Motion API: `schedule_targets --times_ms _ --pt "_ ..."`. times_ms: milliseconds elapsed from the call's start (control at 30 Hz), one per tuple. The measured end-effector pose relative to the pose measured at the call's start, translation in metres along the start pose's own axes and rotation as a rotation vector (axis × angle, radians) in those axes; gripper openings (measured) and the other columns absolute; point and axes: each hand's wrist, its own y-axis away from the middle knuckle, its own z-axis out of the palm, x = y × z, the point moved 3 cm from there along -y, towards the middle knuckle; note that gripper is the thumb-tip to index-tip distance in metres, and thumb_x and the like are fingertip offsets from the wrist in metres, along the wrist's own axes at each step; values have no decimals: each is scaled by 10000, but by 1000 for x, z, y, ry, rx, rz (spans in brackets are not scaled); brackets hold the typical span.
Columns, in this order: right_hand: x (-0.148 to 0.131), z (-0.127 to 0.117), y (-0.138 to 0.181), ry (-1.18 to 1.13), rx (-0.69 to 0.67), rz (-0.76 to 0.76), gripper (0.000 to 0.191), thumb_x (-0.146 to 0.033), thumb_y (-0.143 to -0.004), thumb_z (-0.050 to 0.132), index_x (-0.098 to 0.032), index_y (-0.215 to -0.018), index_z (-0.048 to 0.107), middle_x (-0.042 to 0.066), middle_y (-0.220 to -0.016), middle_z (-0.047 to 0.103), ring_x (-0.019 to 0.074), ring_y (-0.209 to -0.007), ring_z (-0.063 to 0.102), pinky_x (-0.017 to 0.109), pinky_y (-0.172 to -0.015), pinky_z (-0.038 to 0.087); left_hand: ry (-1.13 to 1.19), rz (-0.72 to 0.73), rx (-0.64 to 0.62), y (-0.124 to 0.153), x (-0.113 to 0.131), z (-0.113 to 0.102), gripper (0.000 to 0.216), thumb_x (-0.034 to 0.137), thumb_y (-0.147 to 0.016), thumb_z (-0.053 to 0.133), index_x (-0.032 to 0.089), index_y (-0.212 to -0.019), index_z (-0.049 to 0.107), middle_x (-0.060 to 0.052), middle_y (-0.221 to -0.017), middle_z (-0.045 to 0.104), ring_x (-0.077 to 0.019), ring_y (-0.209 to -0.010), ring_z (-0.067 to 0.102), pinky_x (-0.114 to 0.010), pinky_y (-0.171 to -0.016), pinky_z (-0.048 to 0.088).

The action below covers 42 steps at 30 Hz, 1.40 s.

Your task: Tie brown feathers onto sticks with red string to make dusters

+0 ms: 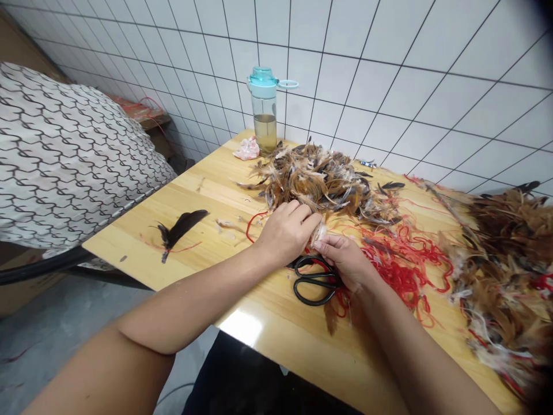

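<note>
- Head view: your left hand (287, 230) and right hand (345, 259) meet, fingers pinched on a feather tuft (318, 232) at the feather pile's (319, 178) 6 o'clock edge.
- Scissors (313, 282) lie on the surface (268, 323) at the tuft's 6 o'clock. You seem to be bunching, so a tight pinch matters next.

glossy wood table (276, 323), fluffy feathers (319, 178), clear plastic bottle (264, 112)

small craft workshop | wooden worktable (276, 323) | feather heaps (319, 178) | red thread (401, 271) | scissors (315, 280) | tiled wall (389, 63)
</note>
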Motion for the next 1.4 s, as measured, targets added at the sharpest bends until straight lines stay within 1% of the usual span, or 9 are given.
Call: schedule_targets --times_ms 200,400,633,833,933,1067,1167,1300,1400 --pt "-1 0 1 -39 -9 6 375 -450 -575 790 -175 -617 538 -91 -454 393 45 -433 249 221 -443 166 114 -85 66 -3 -7 -8 405 123 -870 443 168 -1262 533 -116 -1122 558 -219 -996 462 -358 -879 420" --pt "1 -4 -1 -63 72 -24 373 -456 -588 773 -182 -635 524 -95 -450 362 49 -425 232 226 -437 123 182 -192 183 -3 -11 -17 195 154 -849 498 150 -1016 600 -103 -987 559 -220 -950 472 -360 -855 417" --pt "-4 -13 -5 -74 254 -200 351 -457 -580 756 -186 -624 536 -84 -498 387 60 -462 269 234 -457 195 439 -345 36 -2 -17 -1 91 159 -845 503 161 -914 562 -38 -842 558 -161 -818 517 -296 -780 429" --pt "-5 -15 -5 -52 275 -253 315 -456 -635 720 -192 -639 549 -80 -520 393 68 -474 280 234 -469 239 473 -405 80 -1 -21 -1 82 184 -836 521 157 -887 580 -33 -845 562 -139 -782 523 -262 -724 425" --pt "-4 -17 -6 -61 302 -267 299 -440 -646 718 -189 -654 557 -81 -524 397 64 -472 272 225 -470 248 623 -418 -60 -3 -16 -1 110 198 -836 525 168 -916 596 21 -696 535 -104 -644 494 -227 -638 403" --pt "-2 -16 -6 -63 299 -279 293 -439 -654 713 -187 -672 564 -78 -528 409 66 -479 285 218 -473 263 824 -480 -326 -2 -6 9 316 224 -826 546 181 -1138 576 61 -643 516 -70 -529 446 -194 -540 357" --pt "-1 -12 -5 -30 268 -272 296 -449 -661 709 -191 -676 566 -73 -525 417 75 -486 309 219 -476 274 841 -504 -416 1 -1 18 293 267 -836 544 179 -1109 605 59 -606 525 -73 -514 450 -190 -507 324" --pt "0 -9 -2 42 238 -267 293 -462 -677 690 -203 -678 555 -65 -522 420 91 -496 336 229 -487 284 911 -555 -419 5 -5 27 183 309 -844 529 168 -821 643 29 -589 576 -85 -517 507 -193 -501 352" --pt "1 -10 -3 107 249 -267 292 -474 -703 655 -207 -680 540 -51 -544 432 101 -517 347 237 -499 287 1062 -680 -291 6 -15 25 155 282 -834 543 161 -868 635 -1 -664 648 -112 -596 612 -213 -582 463"
